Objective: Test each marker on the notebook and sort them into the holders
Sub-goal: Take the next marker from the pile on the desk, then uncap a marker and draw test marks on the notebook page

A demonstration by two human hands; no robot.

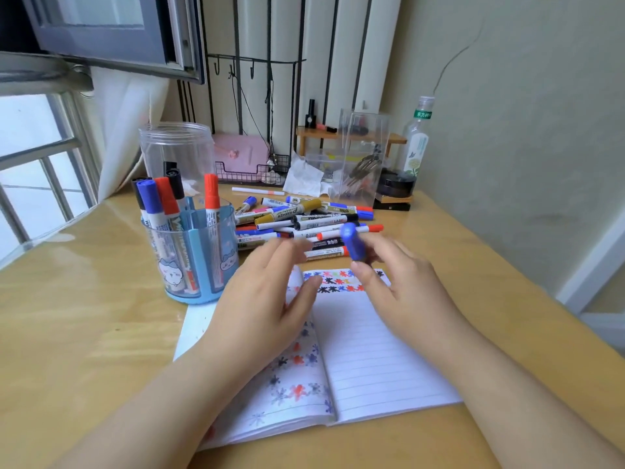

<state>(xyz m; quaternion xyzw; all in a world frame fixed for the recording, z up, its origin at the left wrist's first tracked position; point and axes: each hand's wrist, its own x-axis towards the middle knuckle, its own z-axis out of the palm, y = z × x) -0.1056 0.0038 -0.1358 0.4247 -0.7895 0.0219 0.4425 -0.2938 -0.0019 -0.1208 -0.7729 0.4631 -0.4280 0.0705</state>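
An open lined notebook [372,350] lies on the desk, with coloured test marks along its top and on its left page. My right hand [402,289] holds a blue-capped marker [353,243] above the notebook's top edge, cap end up. My left hand [267,299] hovers over the left page with straight, slightly blurred fingers and holds nothing. A pile of markers [304,218] lies beyond the notebook. A blue holder [199,255] at the left holds several markers with blue, red and black caps. Behind it stands a clear round jar [176,150] with a marker inside.
A clear rectangular box [363,157] stands at the back right, next to a glass bottle [417,140] and a dark round tin [395,184]. Crumpled tissue [304,179] and a wire basket [250,174] sit at the back. The desk [84,316] edge meets a window at left.
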